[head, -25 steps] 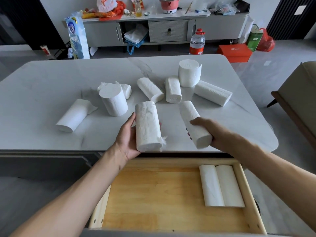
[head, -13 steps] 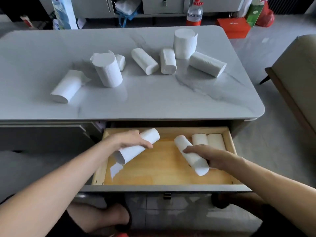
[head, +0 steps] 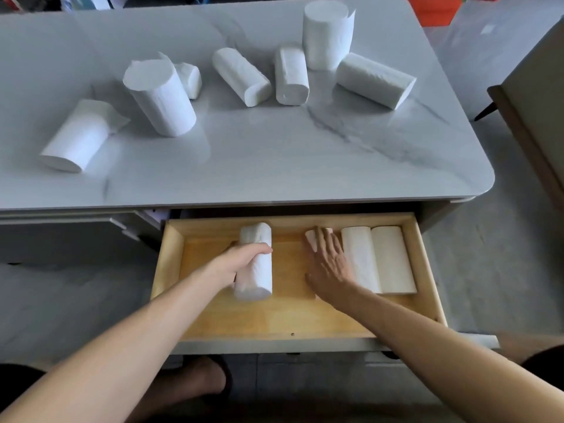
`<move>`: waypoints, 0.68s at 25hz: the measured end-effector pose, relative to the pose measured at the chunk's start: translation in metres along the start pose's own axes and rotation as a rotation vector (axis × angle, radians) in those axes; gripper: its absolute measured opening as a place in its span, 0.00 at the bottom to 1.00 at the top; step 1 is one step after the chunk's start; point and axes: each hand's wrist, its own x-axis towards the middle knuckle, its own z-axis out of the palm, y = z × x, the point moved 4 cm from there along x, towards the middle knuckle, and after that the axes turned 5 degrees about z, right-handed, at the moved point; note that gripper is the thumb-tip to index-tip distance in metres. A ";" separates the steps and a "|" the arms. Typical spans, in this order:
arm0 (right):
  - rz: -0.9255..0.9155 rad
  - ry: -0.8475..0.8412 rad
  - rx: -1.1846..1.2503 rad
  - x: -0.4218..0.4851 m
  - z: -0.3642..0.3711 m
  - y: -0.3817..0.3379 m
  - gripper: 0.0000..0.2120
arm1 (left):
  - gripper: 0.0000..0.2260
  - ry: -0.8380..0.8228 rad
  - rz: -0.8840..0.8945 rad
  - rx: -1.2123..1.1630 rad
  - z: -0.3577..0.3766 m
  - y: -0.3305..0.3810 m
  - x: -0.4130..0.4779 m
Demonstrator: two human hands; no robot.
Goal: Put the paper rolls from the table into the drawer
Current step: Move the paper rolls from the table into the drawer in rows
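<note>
You have seven white cylindrical paper rolls (head: 161, 99) on the grey marble-look table (head: 274, 154). Below it, the open wooden drawer (head: 171, 251) holds four: two lying together at its right, one under each hand.

Glossy marble-look table (head: 274, 166) — matt bare-wood drawer (head: 274, 312) — soft white paper rolls (head: 375, 80).

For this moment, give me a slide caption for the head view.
Left hand lowers a paper roll into the open wooden drawer; right hand presses another beside two stowed rolls.
</note>
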 end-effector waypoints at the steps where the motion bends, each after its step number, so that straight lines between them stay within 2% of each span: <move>1: -0.137 -0.014 -0.059 -0.003 0.001 0.001 0.37 | 0.23 -0.006 -0.021 -0.080 0.000 -0.003 0.001; 3: -0.249 -0.099 -0.185 -0.009 0.008 0.009 0.42 | 0.24 -0.019 -0.029 -0.161 -0.002 -0.006 0.003; 6: -0.226 -0.120 -0.296 -0.012 0.014 0.023 0.48 | 0.26 -0.040 -0.009 -0.083 -0.008 -0.009 0.006; 9: -0.249 -0.123 -0.277 -0.011 0.013 0.024 0.49 | 0.24 -0.047 0.028 -0.039 -0.006 -0.008 0.008; 11: -0.268 -0.163 -0.141 -0.013 0.013 0.019 0.53 | 0.21 -0.053 0.041 -0.046 0.004 -0.006 0.007; 12: -0.251 -0.178 0.009 -0.015 0.009 0.014 0.53 | 0.21 -0.066 0.036 -0.074 0.012 -0.005 0.008; 15: -0.209 -0.183 0.552 -0.016 -0.005 -0.003 0.42 | 0.22 -0.089 0.009 -0.212 0.036 -0.004 0.010; 17: -0.197 -0.152 0.589 -0.013 -0.012 -0.009 0.40 | 0.16 -0.069 0.033 -0.217 0.040 -0.002 0.013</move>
